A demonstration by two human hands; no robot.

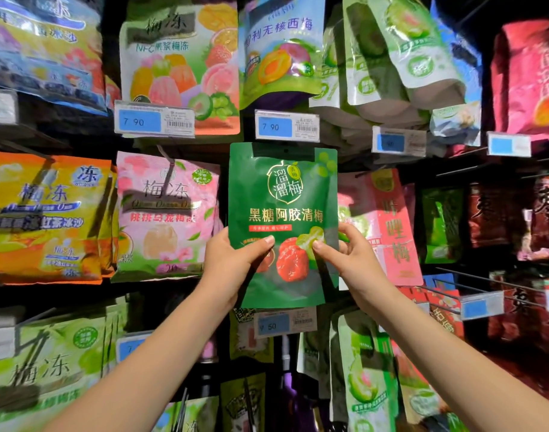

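Left hand [232,260]: comes up from the bottom of the shot and grabs the lower left edge of the green pouch [282,194]. The thumb lies flat on the front and the rest of the fingers [218,244] are tucked behind, so it's a proper pinch.

Right hand [351,260]: same deal on the lower right edge. The thumb tip presses on the printed green plum, and its fingers [349,233] curl round the side of the pack.

Green pouch: upright, front facing me, held between both hands. Only the bottom half sits in the fingers and the top half sticks up free above them. It's right in the middle of the rack, in front of everything else. Can't tell if the hole at its top edge is on a hook or not.

Lower price tag [285,322]: just under the pouch, partly covered by its bottom edge.

Neighbours: a pink jelly bag [167,213] just to the left, an orange bag [48,219] further left, and a pink-and-red bag [388,226] peeking out behind the right hand.

Upper price tag [287,126]: reads 7.90, right above the pouch's top edge.

Upper row: a fruit jelly bag [179,63], a prune bag [279,48], and a bunch of pale green packs [391,57] hanging tilted.
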